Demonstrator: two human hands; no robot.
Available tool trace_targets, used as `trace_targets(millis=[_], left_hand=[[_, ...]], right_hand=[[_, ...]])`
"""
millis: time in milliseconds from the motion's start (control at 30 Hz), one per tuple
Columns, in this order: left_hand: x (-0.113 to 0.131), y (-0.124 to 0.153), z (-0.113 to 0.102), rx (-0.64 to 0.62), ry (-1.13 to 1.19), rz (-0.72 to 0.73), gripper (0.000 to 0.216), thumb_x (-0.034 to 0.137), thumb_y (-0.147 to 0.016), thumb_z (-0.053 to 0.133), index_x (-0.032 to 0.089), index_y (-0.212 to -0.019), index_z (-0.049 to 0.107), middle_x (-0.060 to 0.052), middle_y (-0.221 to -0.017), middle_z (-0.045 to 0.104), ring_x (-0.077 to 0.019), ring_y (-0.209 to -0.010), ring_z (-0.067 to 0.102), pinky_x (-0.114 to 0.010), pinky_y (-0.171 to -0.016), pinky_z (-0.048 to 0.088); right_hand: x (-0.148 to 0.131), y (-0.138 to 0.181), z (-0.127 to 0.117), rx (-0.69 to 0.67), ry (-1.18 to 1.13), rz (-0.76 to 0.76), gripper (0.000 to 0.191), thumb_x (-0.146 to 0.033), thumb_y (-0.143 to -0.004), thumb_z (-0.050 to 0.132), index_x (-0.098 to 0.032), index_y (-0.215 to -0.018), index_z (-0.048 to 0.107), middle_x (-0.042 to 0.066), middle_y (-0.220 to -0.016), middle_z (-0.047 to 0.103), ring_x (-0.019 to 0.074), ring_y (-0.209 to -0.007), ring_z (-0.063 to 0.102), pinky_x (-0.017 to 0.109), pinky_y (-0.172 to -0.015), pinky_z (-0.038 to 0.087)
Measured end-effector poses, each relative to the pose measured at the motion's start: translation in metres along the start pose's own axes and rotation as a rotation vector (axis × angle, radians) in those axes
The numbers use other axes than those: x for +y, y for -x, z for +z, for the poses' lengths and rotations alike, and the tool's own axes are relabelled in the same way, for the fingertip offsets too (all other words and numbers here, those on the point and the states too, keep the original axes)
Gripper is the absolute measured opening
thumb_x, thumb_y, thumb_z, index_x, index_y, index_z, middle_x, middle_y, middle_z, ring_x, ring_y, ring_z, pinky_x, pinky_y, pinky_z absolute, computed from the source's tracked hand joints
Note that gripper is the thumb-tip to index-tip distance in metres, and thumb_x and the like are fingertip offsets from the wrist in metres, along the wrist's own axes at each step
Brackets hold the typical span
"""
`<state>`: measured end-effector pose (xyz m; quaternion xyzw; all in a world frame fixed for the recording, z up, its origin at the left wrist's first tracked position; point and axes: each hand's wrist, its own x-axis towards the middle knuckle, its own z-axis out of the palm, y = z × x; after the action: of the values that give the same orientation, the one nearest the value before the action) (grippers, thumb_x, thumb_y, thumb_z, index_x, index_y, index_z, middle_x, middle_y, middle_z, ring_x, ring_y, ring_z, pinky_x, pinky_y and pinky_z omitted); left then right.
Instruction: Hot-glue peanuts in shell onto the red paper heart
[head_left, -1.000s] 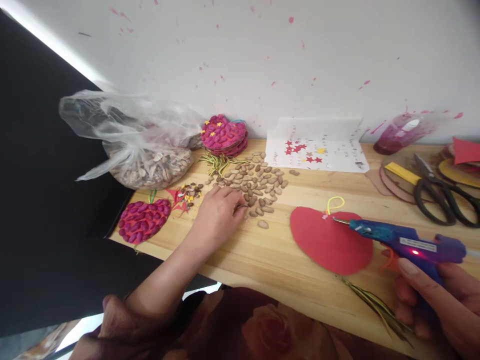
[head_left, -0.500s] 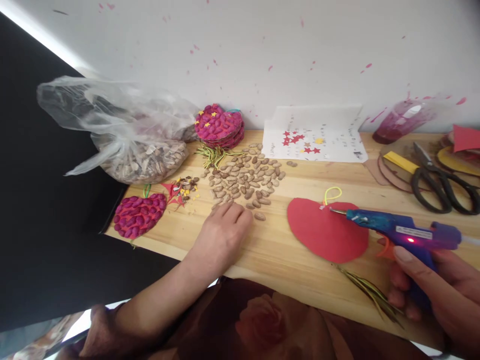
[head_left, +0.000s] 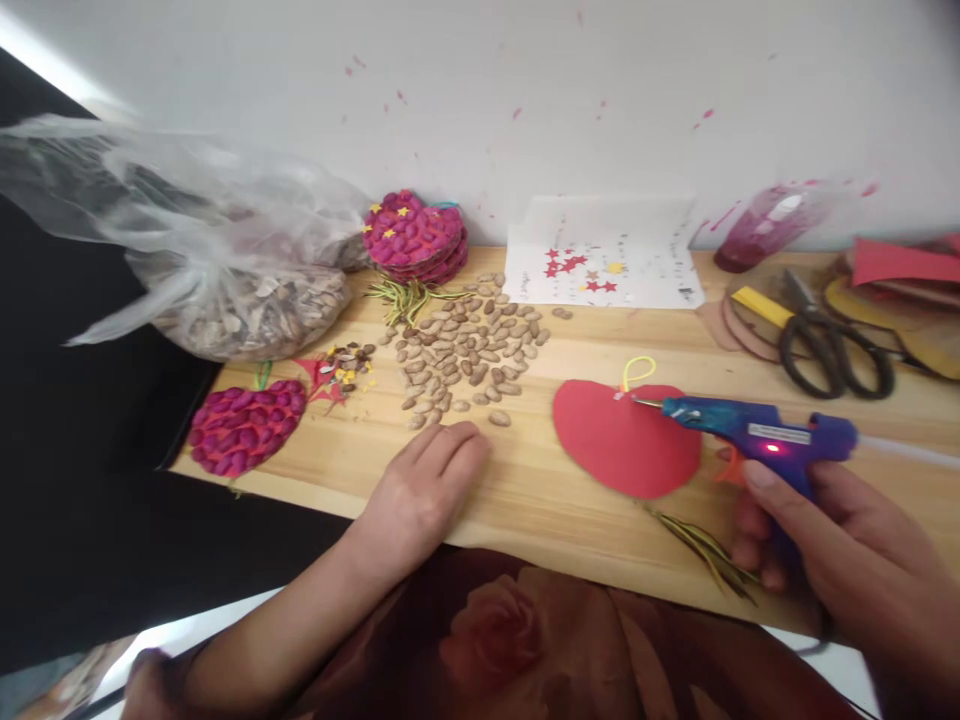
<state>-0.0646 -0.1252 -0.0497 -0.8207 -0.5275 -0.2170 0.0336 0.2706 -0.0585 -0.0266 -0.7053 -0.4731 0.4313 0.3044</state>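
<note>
My right hand grips a blue hot glue gun with an orange trigger and a lit red light. Its nozzle points left, just over the upper part of a red rounded cutout with a dip in its top edge. A yellow cord loop stands at that dip, with a small whitish dab at its base. My left hand rests on the wooden table, fingers curled and together, fingertips hidden. Just beyond it spreads a pile of tan oval nut shells.
At left are a knotted plastic bag of shells and a magenta-shelled piece. Stacked shelled pieces, paper with stars and a stained cup line the wall. Scissors lie right; thin green-brown strands lie in front.
The whole view has shifted slightly, so things appear further left and a little higher. The glue gun's nozzle stays close to the loop's base. My left hand keeps its curled pose.
</note>
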Motion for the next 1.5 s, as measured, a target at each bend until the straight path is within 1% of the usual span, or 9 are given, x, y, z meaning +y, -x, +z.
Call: trace_targets(millis=[100, 300, 433, 633, 800, 933, 1100, 1400, 1500], left_hand=[[-0.007, -0.002, 0.001, 0.017, -0.026, 0.017, 0.021, 0.01, -0.097, 0.058, 0.013, -0.117, 0.061, -0.012, -0.115, 0.066, -0.024, -0.105, 0.063, -0.04, -0.097, 0.054], [-0.008, 0.001, 0.001, 0.016, 0.017, 0.037, 0.034, 0.005, -0.094, 0.058, 0.016, -0.127, 0.059, -0.013, -0.122, 0.066, -0.024, -0.11, 0.064, -0.041, -0.101, 0.054], [-0.005, 0.007, 0.004, 0.059, 0.087, 0.002, 0.037, 0.008, -0.093, 0.063, 0.02, -0.128, 0.061, -0.01, -0.122, 0.068, -0.023, -0.112, 0.066, -0.042, -0.103, 0.055], [-0.003, 0.002, 0.005, 0.125, 0.139, -0.053, 0.03, 0.007, -0.09, 0.069, 0.02, -0.116, 0.067, -0.007, -0.116, 0.071, -0.02, -0.103, 0.068, -0.037, -0.097, 0.056], [-0.003, -0.004, -0.001, 0.153, 0.12, -0.063, 0.031, 0.008, -0.088, 0.071, 0.02, -0.116, 0.068, -0.006, -0.11, 0.071, -0.0191, -0.097, 0.068, -0.037, -0.093, 0.056], [-0.008, -0.004, -0.006, 0.173, 0.084, -0.098, 0.028, 0.01, -0.089, 0.071, 0.022, -0.114, 0.068, -0.004, -0.105, 0.072, -0.0191, -0.094, 0.068, -0.037, -0.09, 0.057], [-0.012, -0.005, -0.008, 0.202, 0.089, -0.109, 0.026, 0.011, -0.09, 0.07, 0.024, -0.112, 0.068, -0.003, -0.103, 0.072, -0.0184, -0.091, 0.068, -0.037, -0.087, 0.057], [0.0, -0.018, -0.005, 0.132, 0.179, 0.011, 0.028, 0.008, -0.089, 0.069, 0.021, -0.113, 0.067, -0.004, -0.104, 0.071, -0.0193, -0.096, 0.066, -0.039, -0.093, 0.055], [0.001, -0.02, -0.005, 0.114, 0.205, 0.015, 0.029, 0.007, -0.089, 0.069, 0.02, -0.115, 0.067, -0.005, -0.106, 0.071, -0.0205, -0.101, 0.065, -0.04, -0.096, 0.054]], right_hand=[[-0.008, 0.005, 0.002, -0.083, -0.051, -0.013, 0.05, -0.07, -0.073, 0.073, -0.023, -0.083, 0.059, -0.001, -0.054, 0.06, 0.0143, -0.037, 0.052, 0.022, -0.031, 0.04], [-0.017, 0.012, 0.003, -0.072, -0.118, 0.025, 0.043, -0.062, -0.081, 0.073, -0.023, -0.08, 0.055, -0.004, -0.058, 0.057, 0.0123, -0.043, 0.057, 0.02, -0.036, 0.041], [-0.012, 0.008, 0.001, -0.109, -0.133, 0.027, 0.046, -0.064, -0.081, 0.073, -0.023, -0.081, 0.053, -0.004, -0.058, 0.057, 0.0135, -0.041, 0.058, 0.021, -0.034, 0.041], [-0.005, 0.0, -0.004, -0.165, -0.115, 0.066, 0.049, -0.068, -0.08, 0.071, -0.023, -0.085, 0.053, -0.004, -0.059, 0.059, 0.016, -0.043, 0.06, 0.023, -0.033, 0.043], [-0.011, 0.003, -0.003, -0.143, -0.121, 0.082, 0.047, -0.066, -0.082, 0.07, -0.023, -0.084, 0.052, -0.005, -0.059, 0.058, 0.0132, -0.042, 0.059, 0.02, -0.034, 0.042], [-0.008, 0.0, -0.005, -0.179, -0.113, 0.099, 0.051, -0.069, -0.078, 0.071, -0.023, -0.085, 0.052, -0.004, -0.057, 0.058, 0.0155, -0.041, 0.06, 0.022, -0.033, 0.043], [-0.004, -0.004, -0.01, -0.216, -0.129, 0.12, 0.051, -0.069, -0.078, 0.073, -0.024, -0.084, 0.05, -0.005, -0.057, 0.058, 0.0146, -0.04, 0.059, 0.021, -0.033, 0.042], [-0.01, -0.001, -0.013, -0.246, -0.165, 0.164, 0.049, -0.067, -0.077, 0.074, -0.025, -0.085, 0.052, -0.006, -0.057, 0.057, 0.0142, -0.039, 0.058, 0.02, -0.032, 0.04], [-0.015, 0.002, -0.014, -0.209, -0.136, 0.178, 0.047, -0.066, -0.078, 0.073, -0.024, -0.085, 0.054, -0.006, -0.056, 0.056, 0.0118, -0.039, 0.056, 0.018, -0.033, 0.039]])
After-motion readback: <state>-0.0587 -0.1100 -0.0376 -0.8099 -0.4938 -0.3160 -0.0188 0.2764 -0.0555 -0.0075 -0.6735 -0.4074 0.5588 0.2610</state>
